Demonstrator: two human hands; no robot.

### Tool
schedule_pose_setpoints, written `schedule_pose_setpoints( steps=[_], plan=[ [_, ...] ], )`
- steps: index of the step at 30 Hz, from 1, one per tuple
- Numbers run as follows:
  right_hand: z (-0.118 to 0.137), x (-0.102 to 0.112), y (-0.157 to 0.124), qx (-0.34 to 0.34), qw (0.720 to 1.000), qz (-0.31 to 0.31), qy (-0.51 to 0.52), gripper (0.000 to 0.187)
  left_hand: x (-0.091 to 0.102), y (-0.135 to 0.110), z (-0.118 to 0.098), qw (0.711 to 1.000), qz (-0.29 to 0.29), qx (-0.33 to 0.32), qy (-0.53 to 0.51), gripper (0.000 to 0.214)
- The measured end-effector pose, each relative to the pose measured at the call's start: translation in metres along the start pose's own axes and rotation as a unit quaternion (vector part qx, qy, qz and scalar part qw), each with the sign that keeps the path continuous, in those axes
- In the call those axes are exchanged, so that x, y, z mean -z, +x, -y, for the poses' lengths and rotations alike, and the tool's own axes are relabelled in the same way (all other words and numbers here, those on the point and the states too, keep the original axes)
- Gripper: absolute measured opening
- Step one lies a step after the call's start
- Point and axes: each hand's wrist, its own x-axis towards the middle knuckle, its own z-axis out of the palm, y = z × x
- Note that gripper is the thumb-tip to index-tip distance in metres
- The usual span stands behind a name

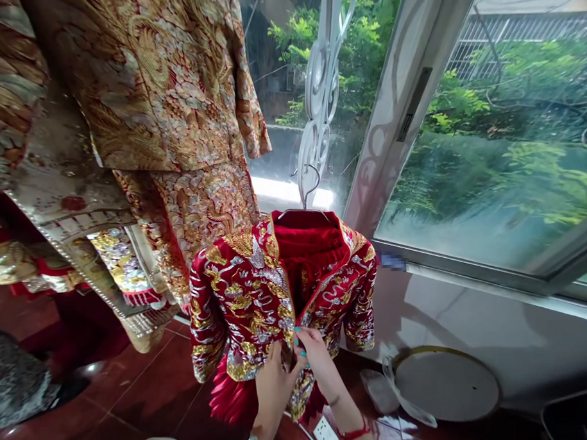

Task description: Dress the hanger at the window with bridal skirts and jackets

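- Bare left hand (274,378): fingers upward, thumb stretched inward; its grip is hard to judge.
- Bare right hand (315,357), teal-nailed: fingers curled inward, just beside the left.
- Both forearms (342,406): angled upward, converging.

Gold coat (173,89), window (392,159)

The coat hangs at upper left; the window, with green leaves (552,179) beyond, fills the upper right. A round board (446,385) sits at lower right, a power strip (326,434) at bottom centre.

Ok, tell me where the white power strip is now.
In the head view, the white power strip shows at the bottom edge, just right of centre, below the red jacket and left of the red bracelet on the right wrist.
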Motion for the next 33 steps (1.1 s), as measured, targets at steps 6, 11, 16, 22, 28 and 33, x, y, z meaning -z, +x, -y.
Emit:
schedule_pose_setpoints(
  steps=[6, 11, 16, 22, 28, 33],
  plan=[
    [0.023, 0.0, -0.002, 0.001, 0.999, -0.005, 0.043, 0.038, 0.009, 0.022, -0.017, 0.998, -0.022, -0.053, -0.018, 0.033],
    [0.074, -0.008, -0.003, 0.046, 0.997, 0.049, 0.042, 0.03, -0.014, 0.022, 0.0, 0.988, -0.088, -0.07, -0.107, 0.034],
    [0.108, -0.023, -0.008, 0.078, 0.995, 0.035, 0.049, 0.027, -0.023, 0.028, 0.013, 0.978, -0.106, -0.062, -0.168, 0.033],
    [0.136, -0.035, -0.011, 0.123, 0.989, 0.038, 0.068, 0.026, -0.033, 0.026, 0.017, 0.967, -0.104, -0.047, -0.227, 0.036],
    [0.162, -0.035, -0.008, 0.131, 0.988, 0.068, 0.056, 0.024, -0.04, 0.026, 0.024, 0.964, -0.106, -0.049, -0.239, 0.046],
    [0.174, -0.04, -0.01, 0.156, 0.984, 0.067, 0.054, 0.026, -0.042, 0.03, 0.024, 0.963, -0.147, -0.059, -0.219, 0.05]
  ],
)
